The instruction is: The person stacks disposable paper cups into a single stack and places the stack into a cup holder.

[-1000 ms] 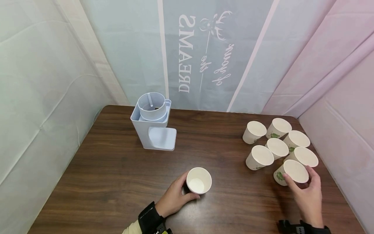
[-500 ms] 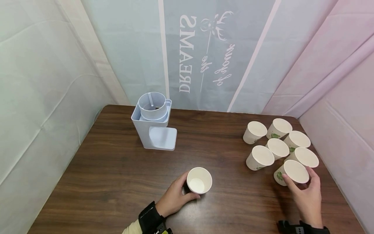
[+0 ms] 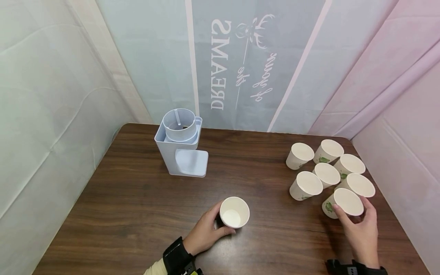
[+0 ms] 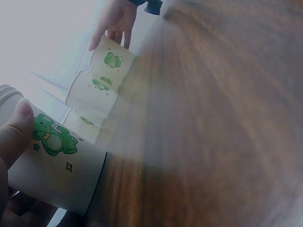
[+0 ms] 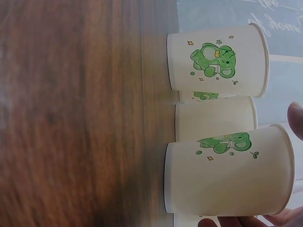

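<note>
White paper cups with green bear prints stand upright on the table. Near the table's middle my left hand (image 3: 206, 231) holds one paper cup (image 3: 235, 212), fingers on the far side and thumb on the near side. Several rim edges show at that cup's top in the left wrist view, where the thumb (image 4: 16, 130) presses on its wall. At the right, my right hand (image 3: 362, 229) holds the nearest cup (image 3: 343, 204) of a group, thumb and fingers on opposite sides. Fingertips (image 5: 232, 221) show beneath this cup (image 5: 227, 177) in the right wrist view.
Several more paper cups (image 3: 306, 185) crowd around the right hand's cup. A pale blue plastic stand (image 3: 165, 152) with a round cup-like top (image 3: 178, 133) and a flat shelf (image 3: 192, 162) stands at the back left. Fabric curtains (image 3: 254, 76) enclose the dark wooden table (image 3: 113, 214).
</note>
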Tool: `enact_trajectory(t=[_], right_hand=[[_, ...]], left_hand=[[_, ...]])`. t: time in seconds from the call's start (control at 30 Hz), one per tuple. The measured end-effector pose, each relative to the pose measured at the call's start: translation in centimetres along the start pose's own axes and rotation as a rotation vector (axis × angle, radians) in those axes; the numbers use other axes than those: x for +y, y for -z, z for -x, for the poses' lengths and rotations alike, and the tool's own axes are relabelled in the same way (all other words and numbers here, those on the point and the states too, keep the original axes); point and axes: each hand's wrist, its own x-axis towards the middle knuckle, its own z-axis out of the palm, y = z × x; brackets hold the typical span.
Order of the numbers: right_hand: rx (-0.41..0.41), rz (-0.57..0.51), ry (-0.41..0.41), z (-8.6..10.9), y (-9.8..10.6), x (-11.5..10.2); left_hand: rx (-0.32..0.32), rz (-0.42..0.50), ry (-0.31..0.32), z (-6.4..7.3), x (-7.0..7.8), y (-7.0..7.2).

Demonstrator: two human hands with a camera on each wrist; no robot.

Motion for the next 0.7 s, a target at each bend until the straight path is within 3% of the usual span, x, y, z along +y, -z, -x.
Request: enact_trajectory(t=[0.7], right_hand=[[0.009, -0.018, -0.035, -0.14, -0.45, 0.28]], left_hand=[[0.001, 0.012, -0.002, 0.00, -0.12, -0.10]])
